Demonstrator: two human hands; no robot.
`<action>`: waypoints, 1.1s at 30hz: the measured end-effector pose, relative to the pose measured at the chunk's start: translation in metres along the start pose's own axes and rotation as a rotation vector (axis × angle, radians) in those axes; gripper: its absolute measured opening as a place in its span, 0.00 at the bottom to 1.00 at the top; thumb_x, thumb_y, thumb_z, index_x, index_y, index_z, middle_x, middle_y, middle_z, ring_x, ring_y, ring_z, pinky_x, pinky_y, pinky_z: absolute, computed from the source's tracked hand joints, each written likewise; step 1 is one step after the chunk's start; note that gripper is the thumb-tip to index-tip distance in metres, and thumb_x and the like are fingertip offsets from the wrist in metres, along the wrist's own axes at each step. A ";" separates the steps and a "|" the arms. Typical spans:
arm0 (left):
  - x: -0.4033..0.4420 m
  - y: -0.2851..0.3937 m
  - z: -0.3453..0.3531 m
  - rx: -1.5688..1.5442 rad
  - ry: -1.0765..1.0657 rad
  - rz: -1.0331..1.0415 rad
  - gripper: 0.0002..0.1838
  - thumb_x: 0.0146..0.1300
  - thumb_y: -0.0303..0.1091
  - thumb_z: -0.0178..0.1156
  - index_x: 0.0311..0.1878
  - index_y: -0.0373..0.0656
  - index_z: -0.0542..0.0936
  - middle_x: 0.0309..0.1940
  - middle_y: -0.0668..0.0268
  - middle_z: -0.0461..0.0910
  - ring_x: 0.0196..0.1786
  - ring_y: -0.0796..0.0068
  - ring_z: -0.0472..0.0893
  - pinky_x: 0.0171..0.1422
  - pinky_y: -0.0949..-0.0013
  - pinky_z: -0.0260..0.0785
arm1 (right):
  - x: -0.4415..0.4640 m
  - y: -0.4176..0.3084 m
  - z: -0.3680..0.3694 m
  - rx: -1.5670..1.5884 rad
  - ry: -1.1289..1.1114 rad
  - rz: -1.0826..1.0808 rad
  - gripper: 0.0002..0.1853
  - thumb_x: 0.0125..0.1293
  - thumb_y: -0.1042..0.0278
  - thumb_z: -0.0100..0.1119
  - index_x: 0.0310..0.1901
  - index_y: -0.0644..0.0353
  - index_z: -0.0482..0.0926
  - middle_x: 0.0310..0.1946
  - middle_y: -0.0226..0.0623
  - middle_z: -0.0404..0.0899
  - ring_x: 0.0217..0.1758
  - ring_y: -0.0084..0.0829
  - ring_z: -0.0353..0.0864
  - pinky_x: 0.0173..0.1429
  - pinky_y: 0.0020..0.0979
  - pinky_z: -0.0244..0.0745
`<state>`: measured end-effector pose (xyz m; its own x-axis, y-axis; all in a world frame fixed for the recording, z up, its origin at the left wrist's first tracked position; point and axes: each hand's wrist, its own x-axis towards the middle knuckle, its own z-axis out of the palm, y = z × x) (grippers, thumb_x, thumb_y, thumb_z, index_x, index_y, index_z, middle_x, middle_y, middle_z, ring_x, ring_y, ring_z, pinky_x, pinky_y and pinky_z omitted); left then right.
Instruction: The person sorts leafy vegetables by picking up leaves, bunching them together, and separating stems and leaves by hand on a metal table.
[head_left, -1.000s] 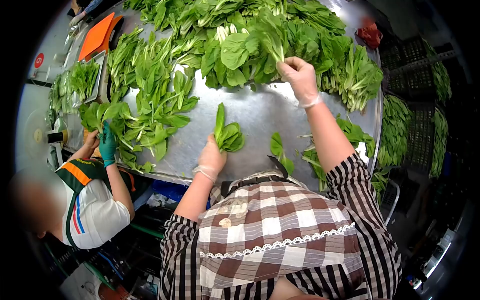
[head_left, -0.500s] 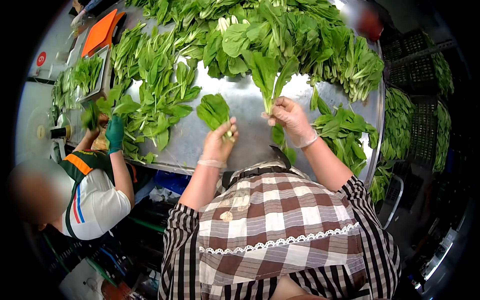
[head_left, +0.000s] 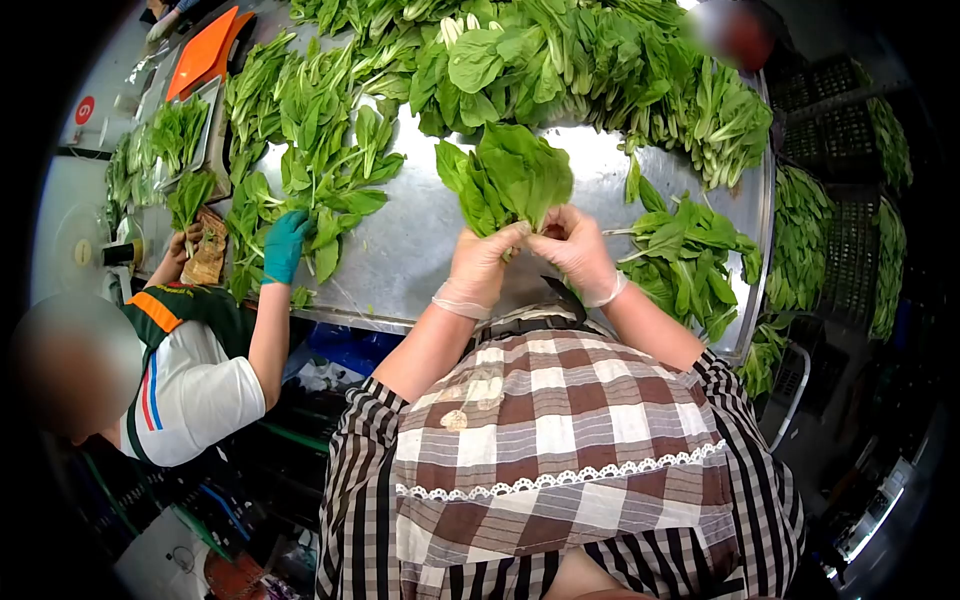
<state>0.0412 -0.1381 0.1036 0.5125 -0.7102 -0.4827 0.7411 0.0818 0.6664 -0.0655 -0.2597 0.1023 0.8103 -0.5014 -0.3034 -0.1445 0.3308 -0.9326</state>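
In front of my apron, my left hand [head_left: 480, 268] is closed round the stems of a bunch of leafy greens [head_left: 512, 175], whose broad leaves fan out upward. My right hand [head_left: 578, 252] touches the same bunch from the right, its fingers pinched at the stem ends. Both hands wear thin clear gloves and meet just above the metal table [head_left: 400, 270]. My fingers hide most of the stems. Right of my right hand lies a loose heap of greens [head_left: 690, 255].
A long pile of greens [head_left: 560, 70] covers the table's far side, with another pile [head_left: 320, 130] at left. A co-worker's green-gloved hand [head_left: 284, 248] works there. An orange panel [head_left: 205, 52] stands at upper left; black crates [head_left: 850, 240] hold greens at right.
My hands have come together: the left moved right with its bunch, the right moved down to it, and their greens now form one bunch. The co-worker's gloved hand shifted right onto the left pile.
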 end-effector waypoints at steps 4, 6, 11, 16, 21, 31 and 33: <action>0.001 -0.002 -0.001 0.024 -0.010 0.006 0.14 0.57 0.25 0.68 0.47 0.41 0.79 0.36 0.72 0.81 0.33 0.80 0.76 0.36 0.76 0.66 | 0.000 0.004 -0.002 -0.052 -0.016 -0.001 0.12 0.58 0.72 0.70 0.39 0.67 0.77 0.33 0.32 0.81 0.33 0.19 0.79 0.37 0.20 0.74; 0.002 -0.004 -0.003 0.020 -0.013 0.023 0.13 0.58 0.25 0.67 0.47 0.40 0.79 0.36 0.71 0.81 0.32 0.80 0.76 0.36 0.76 0.67 | -0.001 0.004 -0.001 -0.015 -0.014 0.030 0.12 0.59 0.72 0.69 0.40 0.68 0.78 0.34 0.34 0.82 0.34 0.20 0.79 0.39 0.21 0.75; -0.004 0.003 0.009 -0.035 -0.055 0.059 0.11 0.59 0.24 0.64 0.45 0.40 0.77 0.33 0.70 0.79 0.34 0.78 0.76 0.38 0.72 0.71 | -0.004 -0.002 0.006 0.193 0.007 0.054 0.13 0.62 0.73 0.66 0.45 0.71 0.79 0.36 0.37 0.82 0.37 0.23 0.81 0.42 0.23 0.78; -0.003 0.001 0.010 -0.071 0.011 0.095 0.13 0.60 0.24 0.62 0.48 0.38 0.76 0.37 0.68 0.80 0.39 0.76 0.79 0.42 0.70 0.74 | -0.004 -0.006 0.006 0.284 -0.004 0.108 0.13 0.64 0.73 0.64 0.48 0.71 0.79 0.40 0.39 0.82 0.40 0.25 0.82 0.45 0.25 0.79; 0.002 -0.004 0.001 -0.071 -0.003 0.100 0.15 0.61 0.24 0.61 0.51 0.38 0.75 0.40 0.66 0.80 0.42 0.74 0.80 0.43 0.70 0.75 | -0.003 -0.002 0.003 0.323 -0.015 0.141 0.15 0.64 0.73 0.64 0.49 0.71 0.77 0.42 0.39 0.82 0.41 0.26 0.82 0.46 0.25 0.78; 0.001 0.000 0.004 -0.155 -0.076 0.069 0.19 0.63 0.26 0.61 0.57 0.39 0.71 0.46 0.65 0.79 0.43 0.72 0.80 0.44 0.68 0.76 | -0.004 -0.003 0.007 0.312 0.001 0.111 0.15 0.63 0.74 0.64 0.50 0.68 0.77 0.41 0.37 0.81 0.39 0.24 0.80 0.45 0.25 0.77; 0.001 0.000 0.006 -0.163 -0.066 0.069 0.17 0.63 0.26 0.61 0.55 0.39 0.73 0.44 0.66 0.79 0.43 0.73 0.80 0.43 0.68 0.76 | -0.004 -0.003 0.006 0.301 -0.003 0.099 0.14 0.63 0.74 0.64 0.49 0.68 0.77 0.40 0.36 0.81 0.38 0.24 0.80 0.44 0.25 0.77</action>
<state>0.0386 -0.1433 0.1066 0.5391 -0.7430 -0.3965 0.7681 0.2407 0.5933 -0.0650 -0.2540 0.1074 0.8024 -0.4525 -0.3890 -0.0486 0.6002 -0.7984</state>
